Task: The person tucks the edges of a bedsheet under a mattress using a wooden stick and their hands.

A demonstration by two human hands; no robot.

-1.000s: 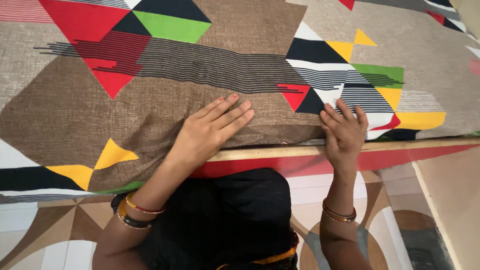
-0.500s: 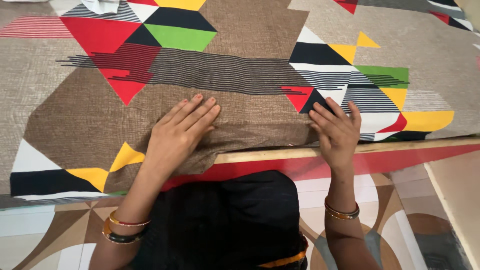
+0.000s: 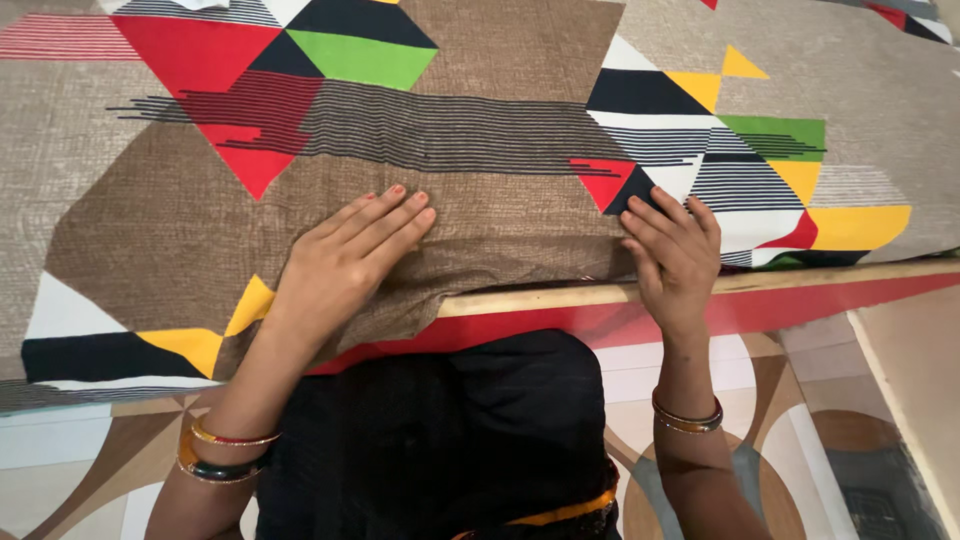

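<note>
fingers (image 3: 400, 215) of 2 hands flat on patterned sheet (image 3: 480, 130) nr edge.

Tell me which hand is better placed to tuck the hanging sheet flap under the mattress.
Probably the left hand: it lies flat on the bedsheet right above the flap. The right hand rests where the edge looks tucked, near the wooden frame.

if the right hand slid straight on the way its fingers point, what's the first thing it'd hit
The right hand lies flat on the bedsheet, fingers pointing up and away. Straight ahead there is only more sheet: first the black-and-white striped patch, then the green one. Nothing raised shows there.
</note>
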